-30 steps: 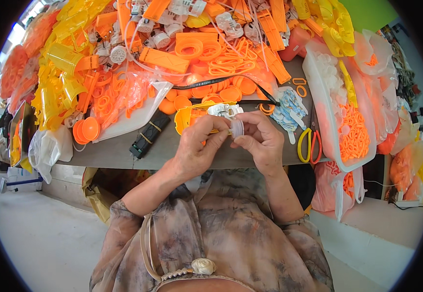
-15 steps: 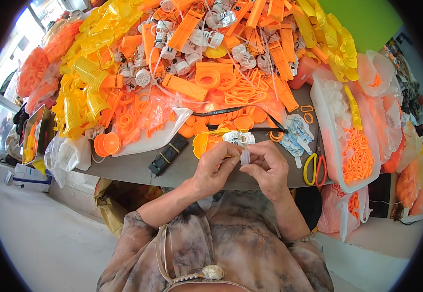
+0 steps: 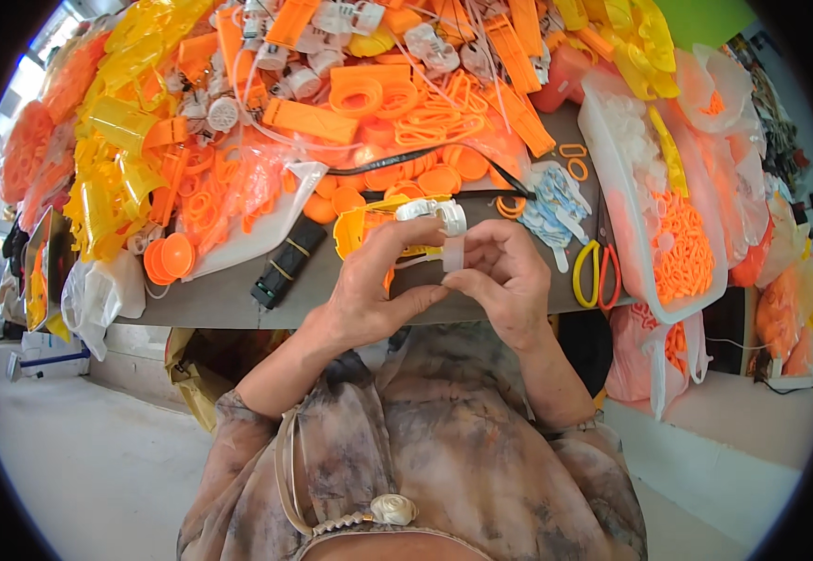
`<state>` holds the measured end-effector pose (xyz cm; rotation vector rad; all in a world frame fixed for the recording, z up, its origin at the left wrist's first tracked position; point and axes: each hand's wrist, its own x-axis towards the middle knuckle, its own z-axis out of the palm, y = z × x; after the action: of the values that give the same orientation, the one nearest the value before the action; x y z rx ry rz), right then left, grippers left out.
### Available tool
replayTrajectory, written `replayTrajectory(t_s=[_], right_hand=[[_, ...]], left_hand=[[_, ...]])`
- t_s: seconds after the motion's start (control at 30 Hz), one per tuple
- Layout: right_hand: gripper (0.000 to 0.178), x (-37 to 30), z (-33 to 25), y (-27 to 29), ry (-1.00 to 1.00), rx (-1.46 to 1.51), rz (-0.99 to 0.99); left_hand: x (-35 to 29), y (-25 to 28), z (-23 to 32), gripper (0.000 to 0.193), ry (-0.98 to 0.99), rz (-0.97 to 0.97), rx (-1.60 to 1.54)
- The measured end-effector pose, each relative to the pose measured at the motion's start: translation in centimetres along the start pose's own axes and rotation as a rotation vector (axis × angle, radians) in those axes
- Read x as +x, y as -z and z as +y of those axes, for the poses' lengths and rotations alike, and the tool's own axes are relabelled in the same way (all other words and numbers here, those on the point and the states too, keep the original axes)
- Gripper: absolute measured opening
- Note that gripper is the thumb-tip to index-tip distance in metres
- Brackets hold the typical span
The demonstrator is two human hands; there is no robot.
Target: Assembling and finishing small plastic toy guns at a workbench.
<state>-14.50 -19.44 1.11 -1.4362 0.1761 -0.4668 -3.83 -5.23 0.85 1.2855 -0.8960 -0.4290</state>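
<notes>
- The left hand (image 3: pixel 362 288) is over the front of the bench (image 3: pixel 229 307), its thumb and index finger parted; whether the index tip touches the translucent piece (image 3: pixel 453 253) cannot be told.
- The right hand (image 3: pixel 511 285) has its thumb at the lower edge of that piece and its fingers beside it, pinching it.
- The translucent piece, short and pale, is between the 2 hands; the thumb tips are close together just below it.
- Just beyond the hands lies a yellow housing (image 3: pixel 356 230), partly hidden by the left hand, with a white unit (image 3: pixel 435 210) at its right.
- To the left of the housing, a black bundle (image 3: pixel 290 262) wrapped with a tan band lies at a slant.
- Further left are 3 orange discs (image 3: pixel 176 257), overlapping.
- To the right of the hands lie scissors (image 3: pixel 586 277) with 1 yellow and 1 red handle loop, and near them blue-and-white strips (image 3: pixel 556 208).
- Beyond those strips are 2 orange loops (image 3: pixel 575 159).
- At the right, a translucent bin (image 3: pixel 661 316) holds small orange links (image 3: pixel 683 252) and clear pieces.
- A black cable (image 3: pixel 406 159) runs across the heap of orange parts (image 3: pixel 439 103) at the back.
</notes>
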Motion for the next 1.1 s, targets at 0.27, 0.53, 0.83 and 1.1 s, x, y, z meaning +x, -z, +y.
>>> replayTrajectory(t_s=[0.27, 0.53, 0.83, 1.1], right_hand=[[0.011, -0.6, 0.4, 0.0, -0.038, -0.162, -0.052], [0.009, -1.2, 1.6, 0.0, 0.065, -0.283, -0.006], [0.003, -3.0, 1.4, 2.6, -0.010, -0.311, 0.184], [0.013, -3.5, 1.7, 5.5, -0.324, 0.016, 0.247]], left_hand=[[0.2, 0.6, -1.3, 0.038, -0.262, -0.115, 0.457], [0.5, 0.0, -1.5, 0.038, -0.440, -0.154, 0.578], [1.9, 1.1, -2.1, 0.039, -0.418, -0.205, 0.732], [2.3, 1.7, -3.4, 0.038, -0.283, -0.170, 0.645]])
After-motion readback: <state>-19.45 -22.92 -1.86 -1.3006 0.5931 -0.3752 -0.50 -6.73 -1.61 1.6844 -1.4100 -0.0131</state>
